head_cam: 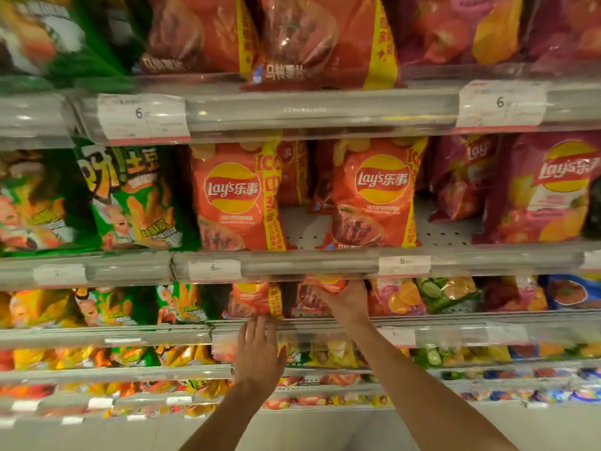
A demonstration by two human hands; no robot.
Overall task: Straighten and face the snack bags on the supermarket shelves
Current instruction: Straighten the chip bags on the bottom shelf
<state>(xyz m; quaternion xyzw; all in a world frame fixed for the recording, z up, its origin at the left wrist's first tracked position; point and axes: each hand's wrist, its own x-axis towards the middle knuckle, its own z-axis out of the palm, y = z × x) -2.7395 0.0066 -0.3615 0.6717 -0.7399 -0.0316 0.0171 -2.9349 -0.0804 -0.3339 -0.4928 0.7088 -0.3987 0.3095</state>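
My right hand [348, 302] grips an orange Lay's bag [313, 296] on the third shelf down, fingers curled over its upper right part. Just left of it stands another orange Lay's bag [255, 299]. My left hand [258, 351] is flat with straight fingers, its fingertips at the shelf rail [455, 320] right below that left bag. One shelf up, two orange Lay's bags [234, 196] [374, 193] face forward with a gap between them.
Green snack bags [133, 196] stand to the left, purple-red Lay's bags [546, 187] to the right. Price tags [214, 270] sit on the clear rails. Lower shelves hold several small mixed bags [335, 353]. The floor shows at the bottom.
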